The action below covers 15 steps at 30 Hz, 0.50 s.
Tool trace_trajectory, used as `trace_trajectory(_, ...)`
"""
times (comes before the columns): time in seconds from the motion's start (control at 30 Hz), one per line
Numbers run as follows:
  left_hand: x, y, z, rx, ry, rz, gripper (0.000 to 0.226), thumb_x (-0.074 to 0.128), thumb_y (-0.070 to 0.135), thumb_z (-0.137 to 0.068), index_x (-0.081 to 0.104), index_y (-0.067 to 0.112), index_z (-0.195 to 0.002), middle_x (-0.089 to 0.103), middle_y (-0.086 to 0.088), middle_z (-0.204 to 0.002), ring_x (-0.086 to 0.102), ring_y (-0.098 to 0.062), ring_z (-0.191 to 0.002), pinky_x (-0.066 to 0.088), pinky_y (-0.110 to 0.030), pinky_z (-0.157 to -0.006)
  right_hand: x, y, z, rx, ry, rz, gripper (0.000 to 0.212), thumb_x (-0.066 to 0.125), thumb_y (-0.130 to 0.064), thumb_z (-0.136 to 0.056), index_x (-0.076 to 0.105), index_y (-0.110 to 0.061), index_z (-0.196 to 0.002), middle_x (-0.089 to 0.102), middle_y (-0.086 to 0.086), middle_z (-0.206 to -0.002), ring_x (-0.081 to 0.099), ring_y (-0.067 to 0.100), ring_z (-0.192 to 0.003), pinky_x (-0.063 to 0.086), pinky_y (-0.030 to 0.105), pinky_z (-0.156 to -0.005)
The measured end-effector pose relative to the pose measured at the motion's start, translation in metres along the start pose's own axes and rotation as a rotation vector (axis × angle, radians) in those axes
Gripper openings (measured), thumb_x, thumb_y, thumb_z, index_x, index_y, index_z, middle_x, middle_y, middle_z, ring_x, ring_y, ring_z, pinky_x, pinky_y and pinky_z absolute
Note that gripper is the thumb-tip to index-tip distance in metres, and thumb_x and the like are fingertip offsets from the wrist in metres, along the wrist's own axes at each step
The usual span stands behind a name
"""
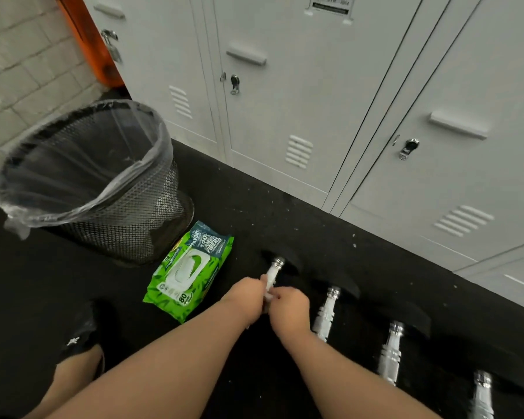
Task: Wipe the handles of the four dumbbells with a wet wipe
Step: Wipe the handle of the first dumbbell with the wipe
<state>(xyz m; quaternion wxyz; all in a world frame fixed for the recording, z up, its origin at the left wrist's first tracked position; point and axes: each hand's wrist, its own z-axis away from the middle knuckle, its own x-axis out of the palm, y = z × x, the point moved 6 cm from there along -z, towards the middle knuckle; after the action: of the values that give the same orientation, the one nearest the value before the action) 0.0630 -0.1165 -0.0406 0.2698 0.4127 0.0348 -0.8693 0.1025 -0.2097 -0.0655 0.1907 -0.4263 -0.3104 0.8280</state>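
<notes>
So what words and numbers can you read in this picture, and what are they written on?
"100% BAMBOO FIBERS": on the top end of the green wet wipe pack, partly blurred, so this is a best reading.
"80": near the pack's bottom corner.
The pack's other small print: too small to read.
Paper notice on the locker door: too blurred to read.

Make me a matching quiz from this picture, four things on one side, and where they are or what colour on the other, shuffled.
Things:
1. bin
2. wipes pack
3. lockers
4. leftmost dumbbell

Descriptions:
A. green, flat on the floor
B. under both hands
C. black mesh, clear liner
D. pale grey, along the wall

Pairs: 1-C, 2-A, 3-D, 4-B
</notes>
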Motion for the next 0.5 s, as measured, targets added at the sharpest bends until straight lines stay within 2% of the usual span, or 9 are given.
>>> trace_trajectory(0.1, 0.000, 0.008, 0.000, 0.047, 0.029, -0.080, 0.048, 0.050, 0.012, -0.092, 0.035, 0.007, -0.137, 0.057, -0.014, -0.127, 0.057, -0.032, -0.114, 0.046, -0.037, -0.090, -0.028, 0.000, -0.023, 0.218, 0.200, -0.249, 0.032, 0.051, -0.002, -0.085, 0.071, -0.009, -0.109, 0.068, 0.011, -0.112, 0.062, 0.025, -0.106, 0.047, 0.028, -0.093)
trace_trajectory(0.17, 0.000, 0.008, -0.002, 0.063, 0.036, -0.081, 0.045, 0.048, 0.013, -0.093, 0.037, 0.007, -0.136, 0.060, -0.014, -0.122, 0.058, -0.032, -0.111, 0.047, -0.037, -0.088, -0.023, -0.008, -0.027, 0.180, 0.115, -0.165, 0.031, 0.051, -0.007, -0.089, 0.068, -0.010, -0.114, 0.067, 0.010, -0.115, 0.060, 0.026, -0.110, 0.044, 0.024, -0.091)
trace_trajectory(0.23, -0.002, 0.006, -0.004, 0.055, 0.044, -0.045, 0.039, 0.041, 0.017, -0.096, 0.042, 0.008, -0.134, 0.061, -0.014, -0.119, 0.060, -0.031, -0.108, 0.048, -0.036, -0.088, -0.009, -0.012, -0.015, 0.093, 0.057, -0.085, 0.029, 0.050, -0.010, -0.091, 0.068, -0.010, -0.114, 0.067, 0.011, -0.111, 0.061, 0.026, -0.105, 0.044, 0.024, -0.087)
trace_trajectory(0.33, -0.001, 0.003, -0.004, 0.040, 0.033, -0.039, 0.047, 0.038, 0.023, -0.098, 0.032, 0.010, -0.142, 0.058, -0.014, -0.123, 0.058, -0.029, -0.112, 0.047, -0.035, -0.092, 0.016, 0.006, 0.020, 0.079, 0.020, -0.134, 0.025, 0.052, -0.008, -0.088, 0.075, -0.011, -0.095, 0.071, 0.009, -0.091, 0.064, 0.020, -0.084, 0.045, 0.024, -0.072)
trace_trajectory(0.4, 0.001, 0.003, -0.004, 0.037, 0.020, -0.076, 0.052, 0.043, 0.023, -0.095, 0.028, 0.010, -0.144, 0.057, -0.013, -0.124, 0.057, -0.029, -0.113, 0.047, -0.036, -0.091, 0.019, 0.010, 0.030, 0.104, -0.032, -0.223, 0.023, 0.055, -0.007, -0.086, 0.076, -0.013, -0.091, 0.072, 0.005, -0.085, 0.064, 0.016, -0.079, 0.045, 0.021, -0.068)
trace_trajectory(0.43, 0.001, 0.004, -0.003, 0.033, 0.012, -0.075, 0.053, 0.044, 0.021, -0.095, 0.028, 0.011, -0.144, 0.056, -0.014, -0.125, 0.057, -0.030, -0.114, 0.046, -0.036, -0.091, 0.013, 0.009, 0.025, 0.115, -0.013, -0.278, 0.024, 0.055, -0.005, -0.086, 0.076, -0.013, -0.094, 0.073, 0.003, -0.087, 0.064, 0.015, -0.082, 0.044, 0.020, -0.071)
trace_trajectory(0.5, -0.001, 0.003, -0.002, 0.034, 0.030, -0.076, 0.056, 0.047, 0.014, -0.093, 0.026, 0.011, -0.145, 0.056, -0.013, -0.128, 0.056, -0.030, -0.115, 0.045, -0.037, -0.094, -0.009, 0.002, 0.006, 0.192, 0.145, -0.391, 0.028, 0.051, -0.003, -0.088, 0.073, -0.010, -0.105, 0.071, 0.001, -0.099, 0.064, 0.016, -0.094, 0.044, 0.021, -0.079)
